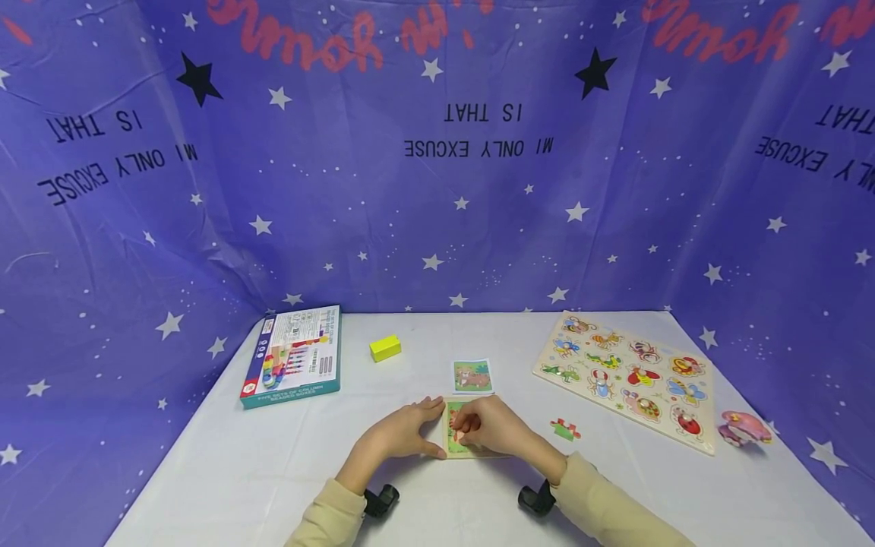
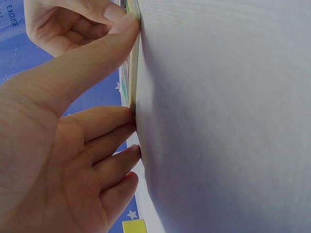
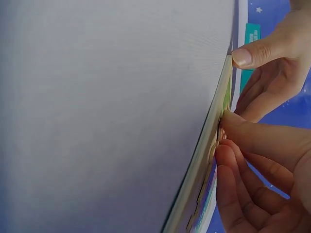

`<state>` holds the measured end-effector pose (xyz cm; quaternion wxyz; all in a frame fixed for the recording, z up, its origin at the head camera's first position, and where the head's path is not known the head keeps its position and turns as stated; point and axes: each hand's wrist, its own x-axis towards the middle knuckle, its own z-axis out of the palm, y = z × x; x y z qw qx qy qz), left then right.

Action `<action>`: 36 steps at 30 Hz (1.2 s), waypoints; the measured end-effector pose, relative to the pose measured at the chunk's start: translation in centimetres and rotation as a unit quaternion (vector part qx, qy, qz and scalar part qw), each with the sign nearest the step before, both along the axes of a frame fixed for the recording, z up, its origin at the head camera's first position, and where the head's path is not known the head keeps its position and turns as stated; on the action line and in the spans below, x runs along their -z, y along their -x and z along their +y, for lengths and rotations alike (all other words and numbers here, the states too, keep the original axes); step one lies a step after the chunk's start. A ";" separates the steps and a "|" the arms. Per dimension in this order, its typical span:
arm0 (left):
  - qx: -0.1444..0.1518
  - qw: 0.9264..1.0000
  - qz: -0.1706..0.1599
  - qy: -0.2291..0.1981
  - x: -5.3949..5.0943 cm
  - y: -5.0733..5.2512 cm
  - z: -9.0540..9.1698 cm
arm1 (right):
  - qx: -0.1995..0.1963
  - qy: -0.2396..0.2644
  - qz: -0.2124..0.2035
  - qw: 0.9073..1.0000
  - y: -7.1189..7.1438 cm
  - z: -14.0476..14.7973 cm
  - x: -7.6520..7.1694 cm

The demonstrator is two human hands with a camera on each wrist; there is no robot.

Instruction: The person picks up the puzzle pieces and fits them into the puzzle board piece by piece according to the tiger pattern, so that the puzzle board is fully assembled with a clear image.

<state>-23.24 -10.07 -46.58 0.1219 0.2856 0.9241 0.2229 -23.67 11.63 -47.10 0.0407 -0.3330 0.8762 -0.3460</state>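
In the head view, a small wooden jigsaw board (image 1: 453, 454) with a green and red picture lies between both hands. My left hand (image 1: 405, 431) rests at its left edge, thumb by the near corner and extended fingers by the far one. The left wrist view shows the thumb and index fingertips touching the board's edge (image 2: 134, 82). Above the board, my right hand (image 1: 497, 425) pinches a reddish puzzle piece (image 1: 459, 436) against the picture. The fingers mostly cover that piece. Part of the board's right side is hidden beneath the right hand.
A picture card (image 1: 472, 377) lies behind the board, and a loose red-green puzzle piece (image 1: 565, 429) to its right. Farther off are a yellow block (image 1: 386, 348), a boxed bead toy (image 1: 294, 357), an insect peg puzzle (image 1: 625, 380) and a pink toy (image 1: 745, 428).
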 end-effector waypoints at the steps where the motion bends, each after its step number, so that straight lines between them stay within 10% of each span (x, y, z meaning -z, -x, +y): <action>1: 0.000 1.000 0.000 0.000 0.0 0.0 0.0 | 0.001 0.000 0.000 1.000 0.0 0.0 0.0; 36: 0.000 1.000 0.003 -0.002 0.1 0.0 -0.1 | 0.034 -0.017 0.046 0.998 -1.2 2.5 -0.5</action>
